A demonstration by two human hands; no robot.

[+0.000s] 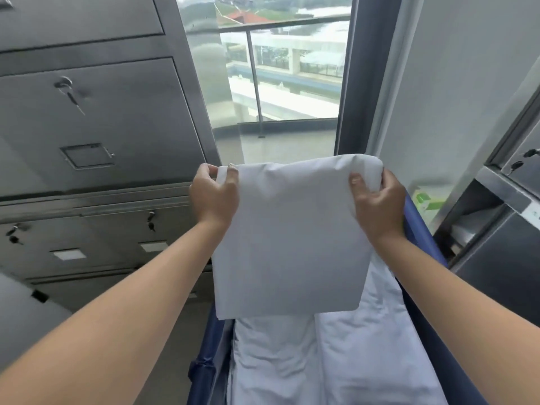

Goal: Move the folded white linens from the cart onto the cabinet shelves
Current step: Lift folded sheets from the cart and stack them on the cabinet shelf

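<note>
A blue-sided cart [420,226] stands near, right of centre; white linens [295,363] lie directly in it, filling its bed.

The folded linen [289,238] held up in the middle hides the far end of the cart [420,226] and the linens [292,361] lying under it. Behind its top edge, the fingers of the left hand [214,197] and right hand [377,206] are out of sight. The cart's near end runs off the bottom edge. The grey cabinet [96,127] at left is cut by the top and left edges, and its small label plates [68,254] are too blurred to read. The open cabinet [493,217] at right is cut by the right edge, its inside dark.
</note>
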